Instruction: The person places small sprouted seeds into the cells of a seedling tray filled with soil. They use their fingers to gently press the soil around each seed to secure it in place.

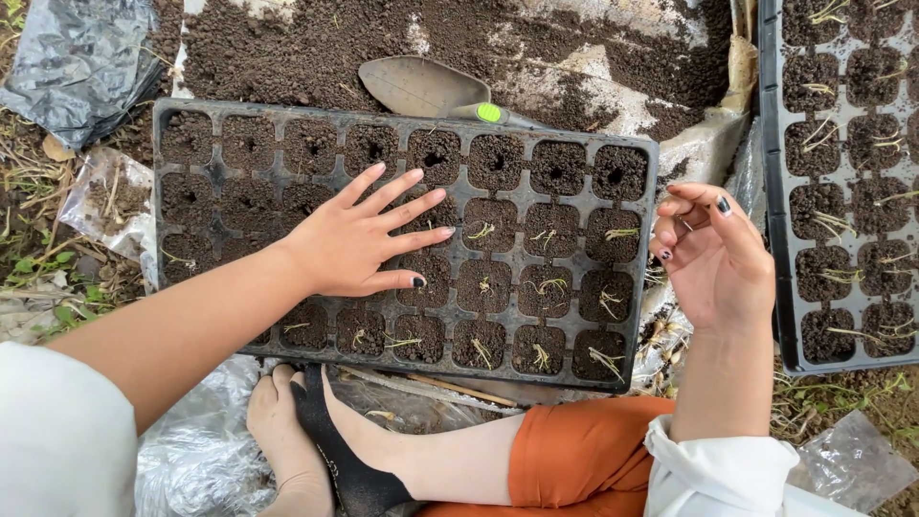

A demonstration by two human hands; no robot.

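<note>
Presently the left hand (356, 241) is laid flat, fingers spread, on the black seedling tray (191, 120); soil could be compacted or the sprouts (548, 285) just beyond the fingertips crushed. The right hand (716, 257) is held curled beside the tray; whether a seedling is pinched cannot be told. A second tray (772, 191) is cut off

Trowel (431, 91) on loose soil (287, 48); second tray (842, 182) at right; black plastic bag (81, 62) upper left.
</note>
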